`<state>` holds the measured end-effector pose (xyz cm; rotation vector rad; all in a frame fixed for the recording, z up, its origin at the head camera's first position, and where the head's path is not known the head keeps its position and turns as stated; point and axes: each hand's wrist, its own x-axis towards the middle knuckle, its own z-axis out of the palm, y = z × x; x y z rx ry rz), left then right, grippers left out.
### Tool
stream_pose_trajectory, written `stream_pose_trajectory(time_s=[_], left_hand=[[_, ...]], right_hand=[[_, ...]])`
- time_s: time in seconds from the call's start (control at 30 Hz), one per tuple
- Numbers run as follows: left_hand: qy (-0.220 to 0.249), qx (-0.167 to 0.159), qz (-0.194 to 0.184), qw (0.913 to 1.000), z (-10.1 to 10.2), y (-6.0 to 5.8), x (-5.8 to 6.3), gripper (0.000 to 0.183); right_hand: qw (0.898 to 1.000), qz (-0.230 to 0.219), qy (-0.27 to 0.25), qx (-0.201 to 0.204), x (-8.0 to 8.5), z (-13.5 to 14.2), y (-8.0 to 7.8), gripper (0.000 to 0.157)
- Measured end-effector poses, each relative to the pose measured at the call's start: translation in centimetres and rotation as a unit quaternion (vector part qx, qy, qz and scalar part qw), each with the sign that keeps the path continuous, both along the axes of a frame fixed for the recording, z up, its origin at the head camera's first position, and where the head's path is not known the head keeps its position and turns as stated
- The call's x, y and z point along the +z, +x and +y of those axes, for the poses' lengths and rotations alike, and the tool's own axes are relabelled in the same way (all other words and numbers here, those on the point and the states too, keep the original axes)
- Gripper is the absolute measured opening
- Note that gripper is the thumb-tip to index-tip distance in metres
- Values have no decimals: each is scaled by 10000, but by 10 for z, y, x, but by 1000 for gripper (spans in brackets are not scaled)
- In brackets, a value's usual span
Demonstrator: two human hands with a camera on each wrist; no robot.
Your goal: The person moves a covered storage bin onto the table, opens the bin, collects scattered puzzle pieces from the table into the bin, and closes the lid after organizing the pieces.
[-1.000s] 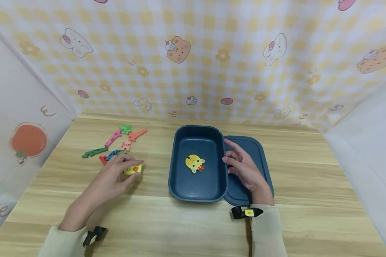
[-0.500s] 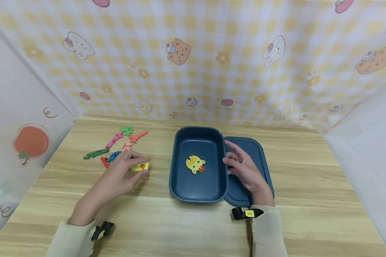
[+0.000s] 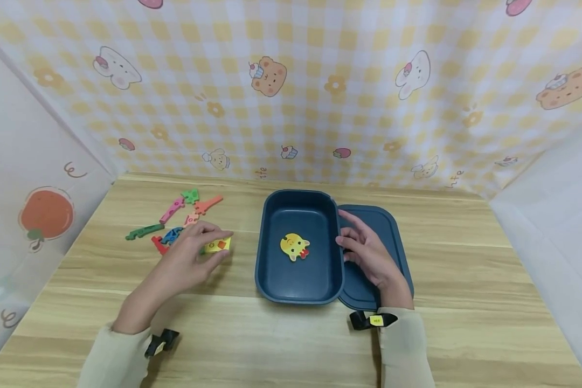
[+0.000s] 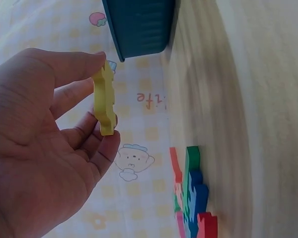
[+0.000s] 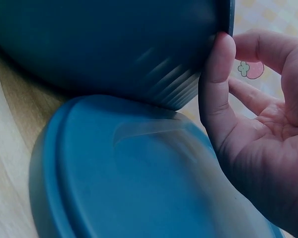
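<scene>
Between the thumb and fingers of my left hand (image 3: 191, 256) is a yellow wooden puzzle piece (image 3: 218, 245) with an orange patch. It is held above the table, left of the dark blue plastic box (image 3: 299, 283); the left wrist view shows its yellow edge (image 4: 104, 101). My right hand (image 3: 371, 256) holds the box's right side at the rim, thumb against the wall in the right wrist view. A yellow giraffe-head puzzle piece (image 3: 295, 247) with a red bow lies on the box's floor.
Several colourful puzzle pieces lie at the left, among them a dark green one (image 3: 144, 232), a pink one (image 3: 172, 210) and an orange one (image 3: 208, 205). The blue lid (image 3: 388, 231) lies right of the box, partly under my right hand. A patterned curtain (image 3: 310, 124) hangs behind.
My left hand has moved right, away from the loose pieces and towards the box, carrying the yellow puzzle piece. The right hand and the box have stayed in place.
</scene>
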<state>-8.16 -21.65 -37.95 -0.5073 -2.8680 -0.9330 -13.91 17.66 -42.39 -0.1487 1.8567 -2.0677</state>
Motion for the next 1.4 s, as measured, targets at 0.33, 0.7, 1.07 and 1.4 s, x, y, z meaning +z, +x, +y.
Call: stream_pose_trajectory(time_s=[0.33,0.7,1.07,1.4], left_hand=[[35,-124,-176,9998,15,-10,9,39],[190,-197,-64,9996,33,-22,24,39],[315,-344,-329,9984,63,-32,35,40],[323,-481,-249,9980,79,-35,33,41]], right_hand=[[10000,34,-64,1,-2,-1,-1,68],[10000,-23,-87,39,-3,-3,-3,69],[10000,-57,-50,28,-2,1,-2,69],[9999,-124,-57,-19,0,0,-3,69]])
